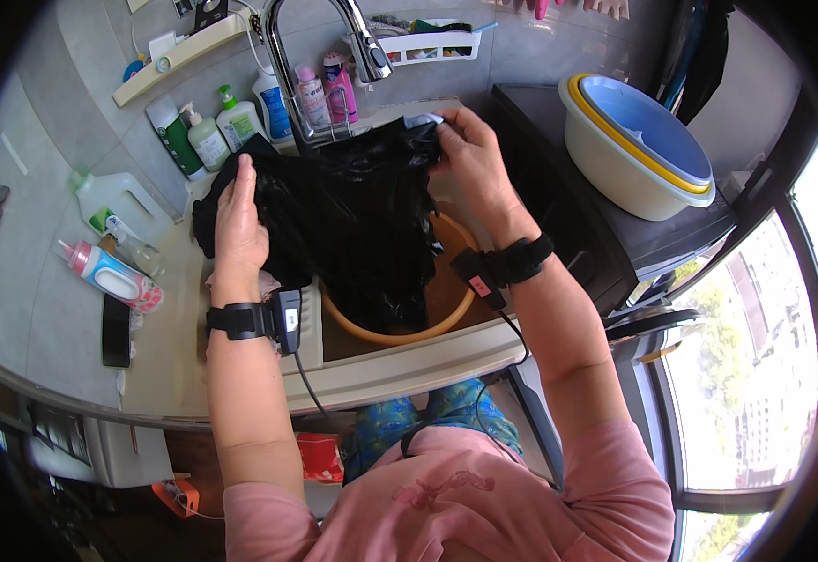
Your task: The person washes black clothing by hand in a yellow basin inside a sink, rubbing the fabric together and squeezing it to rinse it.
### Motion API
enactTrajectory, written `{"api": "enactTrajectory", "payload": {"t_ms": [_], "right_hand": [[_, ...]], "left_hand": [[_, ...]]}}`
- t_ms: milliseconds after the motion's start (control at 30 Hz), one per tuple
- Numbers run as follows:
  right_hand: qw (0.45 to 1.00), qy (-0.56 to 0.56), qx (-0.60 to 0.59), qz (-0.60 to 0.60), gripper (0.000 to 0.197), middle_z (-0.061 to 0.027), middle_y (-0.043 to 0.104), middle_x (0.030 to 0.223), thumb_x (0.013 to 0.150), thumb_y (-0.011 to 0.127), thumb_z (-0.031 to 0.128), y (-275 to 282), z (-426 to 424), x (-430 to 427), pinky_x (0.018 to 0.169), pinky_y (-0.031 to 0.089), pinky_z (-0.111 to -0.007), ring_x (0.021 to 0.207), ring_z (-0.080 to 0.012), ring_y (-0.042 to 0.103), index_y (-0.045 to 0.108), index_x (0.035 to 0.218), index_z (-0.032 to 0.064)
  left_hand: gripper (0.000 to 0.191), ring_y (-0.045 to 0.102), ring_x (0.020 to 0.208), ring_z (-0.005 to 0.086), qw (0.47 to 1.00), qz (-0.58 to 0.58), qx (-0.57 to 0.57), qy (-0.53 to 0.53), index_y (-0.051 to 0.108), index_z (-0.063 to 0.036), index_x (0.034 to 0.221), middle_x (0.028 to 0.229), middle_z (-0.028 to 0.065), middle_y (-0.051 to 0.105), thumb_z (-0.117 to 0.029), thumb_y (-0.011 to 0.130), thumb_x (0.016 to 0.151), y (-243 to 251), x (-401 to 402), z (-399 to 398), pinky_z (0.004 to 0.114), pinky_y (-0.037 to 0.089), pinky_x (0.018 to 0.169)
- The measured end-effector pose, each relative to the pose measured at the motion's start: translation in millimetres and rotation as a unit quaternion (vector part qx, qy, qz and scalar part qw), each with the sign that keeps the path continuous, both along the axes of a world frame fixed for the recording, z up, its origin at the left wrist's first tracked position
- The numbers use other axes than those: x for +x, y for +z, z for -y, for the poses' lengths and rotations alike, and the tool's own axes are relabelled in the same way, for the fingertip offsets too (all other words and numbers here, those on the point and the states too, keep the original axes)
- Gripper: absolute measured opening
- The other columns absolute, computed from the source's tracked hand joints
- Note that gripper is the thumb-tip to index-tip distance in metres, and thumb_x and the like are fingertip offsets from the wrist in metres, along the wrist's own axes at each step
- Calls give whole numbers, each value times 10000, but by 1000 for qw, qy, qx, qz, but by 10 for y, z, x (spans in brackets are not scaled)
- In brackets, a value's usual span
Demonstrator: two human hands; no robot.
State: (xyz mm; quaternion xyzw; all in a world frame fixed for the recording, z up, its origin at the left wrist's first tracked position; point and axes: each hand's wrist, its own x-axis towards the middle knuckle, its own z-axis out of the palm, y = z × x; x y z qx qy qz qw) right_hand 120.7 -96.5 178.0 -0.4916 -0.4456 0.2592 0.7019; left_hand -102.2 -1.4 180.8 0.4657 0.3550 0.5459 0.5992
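Note:
A wet black garment is spread between my hands, its lower part hanging into an orange basin in the sink. My right hand pinches its upper right corner, where a small whitish patch shows. On the other side, my left hand holds the cloth with its fingers pointing up; the fingertips' grip is partly hidden. More dark cloth bunches left of that hand. Below it, a bit of pale pink cloth lies by the ribbed white washboard.
A chrome faucet arches above the cloth. Pump bottles and a jug line the left counter, near a black phone. Nested basins stand on a dark cabinet. Cables hang from both wrist devices.

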Motion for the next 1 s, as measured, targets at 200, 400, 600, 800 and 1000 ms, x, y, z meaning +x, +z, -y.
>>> {"api": "enactTrajectory", "payload": {"t_ms": [200,400,600,800,1000], "right_hand": [[989,-30,-140,-44,186,-53,525,751,804,453,124,-680,-82,-3,470,423,-261,607,-143,485,526,921,-1],[935,-43,-325,137,319,-133,551,897,708,573,168,-1197,-106,66,621,484,-338,840,-278,563,480,1004,96],[902,-5,-281,328,561,-147,408,1150,605,707,178,-1494,-132,83,877,371,-363,1057,-314,423,428,1090,132],[939,123,-185,263,577,-133,425,1130,604,707,129,-1461,-175,36,942,297,-322,1100,-251,379,425,1102,62],[936,296,-186,-38,485,-76,453,1094,658,597,-4,-1206,-30,55,913,315,-277,1057,-162,403,417,1103,67]], "left_hand": [[682,401,1072,162,986,-163,-42,-1,429,52,1152,1163,107,467,-531,458,799,-403,334,73,291,276,923],[477,528,828,221,951,-281,124,-35,520,40,977,892,151,574,-412,444,844,-826,487,54,289,394,767],[414,505,855,158,909,-363,157,-128,514,16,1003,914,79,564,-340,553,794,-744,568,136,271,387,756],[354,519,829,111,907,-265,111,-307,516,11,1018,916,54,567,-94,651,708,-704,560,99,222,402,757],[293,523,816,101,918,-162,46,-360,536,-11,973,879,35,574,-50,634,700,-671,512,72,223,393,776]]}}
